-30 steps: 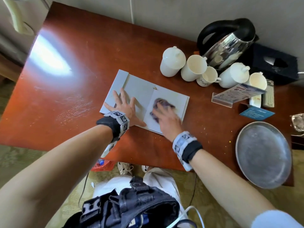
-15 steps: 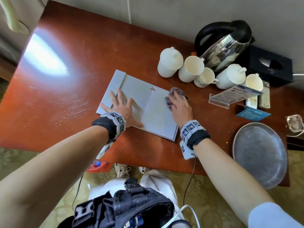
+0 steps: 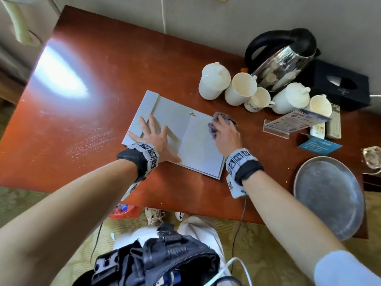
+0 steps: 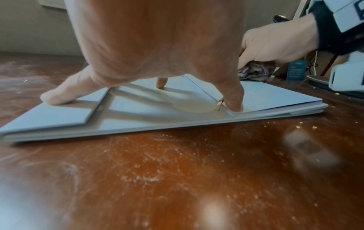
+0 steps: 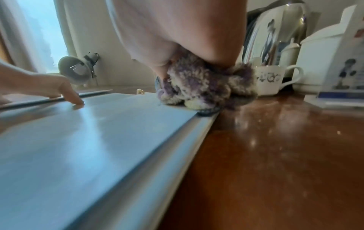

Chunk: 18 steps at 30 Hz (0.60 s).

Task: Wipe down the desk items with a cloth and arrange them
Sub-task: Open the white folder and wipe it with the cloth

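A grey folder (image 3: 175,129) lies open on the red-brown desk (image 3: 92,124). My left hand (image 3: 152,133) presses flat on its left half with the fingers spread; in the left wrist view the fingertips (image 4: 234,107) stand on the folder (image 4: 138,119). My right hand (image 3: 224,131) grips a bunched purple-and-white cloth (image 3: 214,124) at the folder's far right corner. From the right wrist, the cloth (image 5: 204,87) sits on the edge of the folder (image 5: 78,140) and partly over the desk.
Right of the folder stand white lidded cups and mugs (image 3: 241,89), a steel kettle (image 3: 282,65) and a black tissue box (image 3: 340,87). Nearer me are an acrylic sign stand (image 3: 288,124), remotes (image 3: 334,122), a blue card (image 3: 319,145) and a round metal tray (image 3: 329,195).
My right hand slid the cloth from the middle of the right page out to its far right corner. The left hand kept pressing in the same place.
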{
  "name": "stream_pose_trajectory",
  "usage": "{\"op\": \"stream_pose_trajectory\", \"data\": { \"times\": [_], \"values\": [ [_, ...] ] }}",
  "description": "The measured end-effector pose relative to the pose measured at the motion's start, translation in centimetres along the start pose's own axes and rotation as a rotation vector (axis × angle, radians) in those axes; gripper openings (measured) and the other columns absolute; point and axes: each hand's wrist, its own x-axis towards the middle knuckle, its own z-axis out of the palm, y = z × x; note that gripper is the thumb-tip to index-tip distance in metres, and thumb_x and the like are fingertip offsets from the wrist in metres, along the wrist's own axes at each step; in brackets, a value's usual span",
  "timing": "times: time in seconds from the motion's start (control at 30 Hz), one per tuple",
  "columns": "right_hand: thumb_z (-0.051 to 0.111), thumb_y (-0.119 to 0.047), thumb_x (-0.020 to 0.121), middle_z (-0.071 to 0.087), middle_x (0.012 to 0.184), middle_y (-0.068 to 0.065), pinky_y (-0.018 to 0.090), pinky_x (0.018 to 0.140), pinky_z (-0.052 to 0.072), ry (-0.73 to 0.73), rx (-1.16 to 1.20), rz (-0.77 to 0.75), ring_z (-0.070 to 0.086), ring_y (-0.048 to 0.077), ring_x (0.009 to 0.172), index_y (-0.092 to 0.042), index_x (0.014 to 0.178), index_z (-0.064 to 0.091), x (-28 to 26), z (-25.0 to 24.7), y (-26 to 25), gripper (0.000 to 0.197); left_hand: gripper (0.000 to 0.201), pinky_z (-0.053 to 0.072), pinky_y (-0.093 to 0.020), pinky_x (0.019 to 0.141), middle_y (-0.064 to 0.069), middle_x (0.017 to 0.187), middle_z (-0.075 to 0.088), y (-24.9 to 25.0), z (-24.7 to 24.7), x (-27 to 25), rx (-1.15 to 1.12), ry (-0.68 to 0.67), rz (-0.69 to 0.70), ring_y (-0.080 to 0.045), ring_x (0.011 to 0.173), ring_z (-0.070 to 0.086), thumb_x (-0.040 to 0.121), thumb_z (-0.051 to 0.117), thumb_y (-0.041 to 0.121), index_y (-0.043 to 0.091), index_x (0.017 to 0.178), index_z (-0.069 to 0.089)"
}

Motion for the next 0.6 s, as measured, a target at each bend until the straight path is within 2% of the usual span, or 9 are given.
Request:
{"op": "stream_pose_trajectory", "data": {
  "times": [0.07,0.13,0.2,0.27,0.33,0.4,0.5,0.6],
  "values": [
    [0.046,-0.005,0.097,0.029,0.161,-0.002,0.047,0.106,0.039,0.005,-0.022,0.039,0.029,0.030,0.141,-0.022,0.144,0.048,0.0,0.2,-0.6,0.050,0.126,0.005,-0.081,0.108,-0.017,0.159,-0.031,0.0,0.1,0.1,0.003,-0.008,0.003,-0.045,0.147,-0.026,0.056,0.074,0.082,0.028,0.154,0.014],
    [0.047,0.002,0.090,0.035,0.158,-0.001,0.049,0.101,0.044,0.017,-0.069,-0.082,0.038,0.031,0.132,-0.020,0.142,0.049,-1.3,1.6,-1.2,0.057,0.127,0.005,-0.081,0.107,-0.017,0.159,-0.031,0.1,0.2,0.1,0.000,-0.008,0.004,-0.045,0.147,-0.026,0.056,0.074,0.082,0.027,0.153,0.015],
    [0.048,0.007,0.085,0.043,0.153,0.001,0.049,0.097,0.046,-0.022,-0.016,-0.224,0.044,0.032,0.125,-0.018,0.138,0.055,-3.2,3.3,-2.1,0.059,0.126,0.006,-0.081,0.108,-0.018,0.159,-0.030,0.0,0.1,0.1,0.001,-0.002,0.005,-0.045,0.147,-0.025,0.056,0.074,0.082,0.027,0.153,0.016],
    [0.050,0.006,0.086,0.046,0.152,0.000,0.048,0.095,0.048,-0.039,0.020,-0.257,0.045,0.031,0.124,-0.019,0.137,0.058,-4.0,3.6,-2.2,0.057,0.125,0.007,-0.080,0.108,-0.017,0.159,-0.031,0.1,0.0,-0.1,-0.002,-0.005,0.005,-0.045,0.147,-0.026,0.057,0.073,0.083,0.027,0.153,0.015],
    [0.050,0.002,0.091,0.046,0.151,-0.002,0.046,0.094,0.048,-0.018,0.027,-0.202,0.044,0.030,0.123,-0.021,0.135,0.059,-2.9,2.5,-1.0,0.050,0.126,0.006,-0.079,0.109,-0.017,0.159,-0.033,-0.1,0.0,-0.1,0.000,-0.014,0.003,-0.043,0.147,-0.028,0.058,0.071,0.083,0.029,0.155,0.012],
    [0.048,-0.001,0.093,0.045,0.151,-0.006,0.047,0.096,0.048,0.017,0.040,-0.074,0.043,0.029,0.125,-0.023,0.133,0.059,-1.2,1.2,0.9,0.047,0.127,0.006,-0.079,0.109,-0.016,0.159,-0.033,-0.2,-0.1,-0.2,0.005,-0.024,0.003,-0.043,0.147,-0.028,0.058,0.071,0.084,0.030,0.156,0.010],
    [0.048,-0.004,0.094,0.036,0.157,-0.007,0.051,0.100,0.047,-0.010,0.013,0.085,0.035,0.028,0.137,-0.027,0.138,0.054,-0.2,0.4,1.3,0.050,0.126,0.005,-0.079,0.109,-0.016,0.159,-0.033,-0.1,-0.1,-0.2,0.001,-0.021,0.007,-0.043,0.147,-0.028,0.059,0.072,0.083,0.030,0.156,0.010],
    [0.047,-0.003,0.094,0.028,0.161,-0.008,0.054,0.101,0.043,-0.033,-0.064,0.087,0.029,0.028,0.141,-0.027,0.145,0.047,-0.7,0.8,-1.2,0.056,0.125,0.005,-0.080,0.109,-0.016,0.159,-0.032,-0.1,-0.2,-0.1,0.004,-0.023,0.006,-0.044,0.146,-0.027,0.059,0.073,0.082,0.030,0.155,0.011]
  ]
}}
